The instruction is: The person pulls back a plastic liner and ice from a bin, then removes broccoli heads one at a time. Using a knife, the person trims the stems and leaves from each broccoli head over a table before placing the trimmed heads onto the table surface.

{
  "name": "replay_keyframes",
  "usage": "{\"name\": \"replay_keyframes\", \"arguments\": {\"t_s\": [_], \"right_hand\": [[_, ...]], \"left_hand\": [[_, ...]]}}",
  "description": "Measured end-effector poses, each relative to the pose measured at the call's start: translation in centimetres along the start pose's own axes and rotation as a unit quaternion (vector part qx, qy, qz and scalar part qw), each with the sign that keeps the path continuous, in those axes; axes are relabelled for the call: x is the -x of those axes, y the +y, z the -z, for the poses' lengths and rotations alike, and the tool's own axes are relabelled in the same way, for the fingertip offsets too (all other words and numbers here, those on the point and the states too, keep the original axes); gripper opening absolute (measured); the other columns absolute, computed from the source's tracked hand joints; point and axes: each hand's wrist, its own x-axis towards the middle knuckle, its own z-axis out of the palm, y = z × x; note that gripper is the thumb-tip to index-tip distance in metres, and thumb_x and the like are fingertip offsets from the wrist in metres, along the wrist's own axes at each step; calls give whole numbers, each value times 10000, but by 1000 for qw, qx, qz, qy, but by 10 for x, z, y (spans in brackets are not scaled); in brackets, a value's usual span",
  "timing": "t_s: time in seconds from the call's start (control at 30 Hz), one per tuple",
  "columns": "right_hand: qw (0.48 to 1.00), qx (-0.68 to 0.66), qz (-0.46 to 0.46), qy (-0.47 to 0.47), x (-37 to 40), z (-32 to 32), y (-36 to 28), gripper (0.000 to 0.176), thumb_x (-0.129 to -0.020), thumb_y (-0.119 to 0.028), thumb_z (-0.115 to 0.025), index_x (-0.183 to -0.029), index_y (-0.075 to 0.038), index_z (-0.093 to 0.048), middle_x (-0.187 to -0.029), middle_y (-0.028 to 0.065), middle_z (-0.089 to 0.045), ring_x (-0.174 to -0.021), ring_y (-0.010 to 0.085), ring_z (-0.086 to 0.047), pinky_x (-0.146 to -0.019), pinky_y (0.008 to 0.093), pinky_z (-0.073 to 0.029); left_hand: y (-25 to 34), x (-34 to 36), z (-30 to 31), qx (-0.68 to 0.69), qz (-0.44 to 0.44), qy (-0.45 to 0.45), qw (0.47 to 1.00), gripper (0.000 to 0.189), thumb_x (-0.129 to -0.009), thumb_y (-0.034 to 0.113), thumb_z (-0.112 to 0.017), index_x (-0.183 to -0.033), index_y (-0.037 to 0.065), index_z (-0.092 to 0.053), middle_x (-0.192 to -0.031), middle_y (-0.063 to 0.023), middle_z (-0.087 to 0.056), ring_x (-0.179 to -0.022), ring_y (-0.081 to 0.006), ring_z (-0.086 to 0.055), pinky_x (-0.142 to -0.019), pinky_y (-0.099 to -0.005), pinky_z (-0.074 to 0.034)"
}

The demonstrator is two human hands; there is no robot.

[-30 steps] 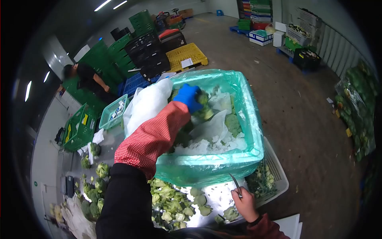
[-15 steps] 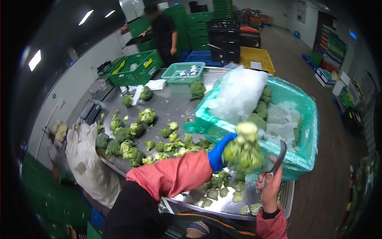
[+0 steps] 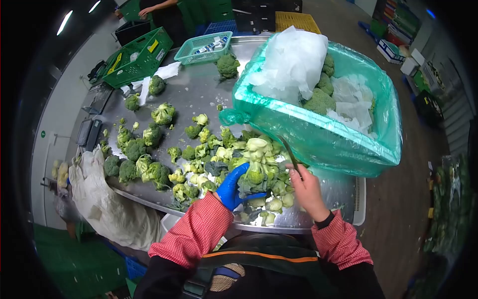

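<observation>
My left hand point(image 3: 231, 189), in a blue glove, cups a broccoli head point(image 3: 256, 167) from its left and underneath, with the pale cut stem pointing up. Bare, my right hand point(image 3: 307, 193) grips a knife point(image 3: 288, 151) with a curved, dark blade. That blade stands upright just right of the broccoli; whether it touches cannot be made out. Cut broccoli florets point(image 3: 201, 149) lie piled left of and behind my left hand. More pale-stemmed pieces point(image 3: 274, 203) rest on the metal table point(image 3: 191, 107) beneath the held head.
A crate lined with green plastic point(image 3: 323, 129) holds broccoli and white sheets point(image 3: 291, 65) at the right. Behind are a light green basket point(image 3: 184, 57) and a green crate point(image 3: 137, 65). A white sack point(image 3: 107, 209) hangs at the left edge. Another person's arm point(image 3: 158, 6) shows at the back.
My left hand has brought the broccoli head down and left, from beside the lined crate to low over the table. My right hand has moved up and left with the knife. The view has tilted downward.
</observation>
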Motion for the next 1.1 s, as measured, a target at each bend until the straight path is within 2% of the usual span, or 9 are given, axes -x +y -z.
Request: {"name": "replay_keyframes", "arguments": {"t_s": [0.17, 0.23, 0.27, 0.4, 0.63, 0.77, 0.97, 1.07, 1.1], "right_hand": [[944, 216, 241, 73, 7, 10, -13, 115, -839, -157, -638, -912, -69, -627, -744, 107, -629, -638, 275, -632, -539, 358, -485], [930, 264, 248, 67, 5, 14, -20, 113, -802, -141, -659, -879, -80, -605, -723, 93, -603, -607, 267, -619, -526, 363, -485], [922, 287, 252, 64, 3, 17, -21, 120, -783, -133, -670, -863, -85, -593, -713, 86, -591, -591, 263, -612, -519, 365, -486], [917, 303, 255, 49, -1, 24, -11, 151, -779, -141, -683, -828, -85, -552, -706, 71, -559, -580, 245, -605, -503, 351, -475], [919, 293, 257, 61, 7, 34, -19, 182, -737, -100, -699, -829, -79, -543, -715, 72, -565, -612, 237, -612, -519, 354, -476], [911, 317, 256, 55, 4, 33, -11, 199, -722, -84, -704, -836, -78, -541, -715, 70, -552, -606, 244, -605, -523, 360, -475], [912, 324, 247, 50, -4, 30, 6, 186, -736, -91, -686, -843, -79, -535, -720, 82, -547, -603, 255, -604, -522, 367, -475], [921, 326, 212, 39, -10, 34, 43, 123, -805, -121, -644, -847, -70, -540, -714, 117, -581, -611, 303, -605, -540, 403, -482], [928, 341, 149, 23, -6, 43, 70, 113, -828, -133, -626, -863, -62, -546, -716, 133, -591, -618, 323, -604, -549, 419, -480]], "left_hand": [[4, -2, -5, -118, -22, 58, 991, 475, -940, 317, -563, -1357, 112, -463, -1266, -107, -590, -1135, -284, -594, -913, -531, -515], [1, -3, -13, -142, -26, 51, 988, 465, -928, 287, -588, -1339, 98, -480, -1238, -105, -607, -1110, -270, -609, -890, -522, -529], [-1, -6, -13, -124, -29, 40, 991, 512, -878, 173, -633, -1349, 81, -455, -1229, -100, -589, -1072, -244, -618, -854, -446, -554], [-4, -8, -22, -212, -91, 30, 973, 507, -868, 126, -616, -1344, 56, -459, -1213, -87, -599, -1060, -202, -608, -891, -357, -524], [2, -10, -40, -167, -57, 37, 984, 473, -894, 163, -625, -1328, 50, -474, -1215, -96, -597, -1054, -213, -622, -864, -357, -543], [-5, -10, -36, -124, 22, 11, 992, 457, -924, 225, -588, -1339, 77, -466, -1198, -113, -616, -1036, -249, -645, -820, -460, -576], [-9, -7, -36, -87, 77, 12, 993, 480, -926, 239, -582, -1356, 83, -439, -1217, -108, -606, -1041, -285, -643, -816, -502, -574], [-13, -2, -38, -127, 39, 59, 989, 517, -899, 175, -617, -1363, 73, -413, -1253, -103, -569, -1092, -262, -610, -886, -446, -545], [-12, 3, -37, -195, -64, 29, 978, 540, -882, 156, -633, -1364, 71, -407, -1260, -100, -556, -1111, -250, -592, -909, -424, -526]]}}
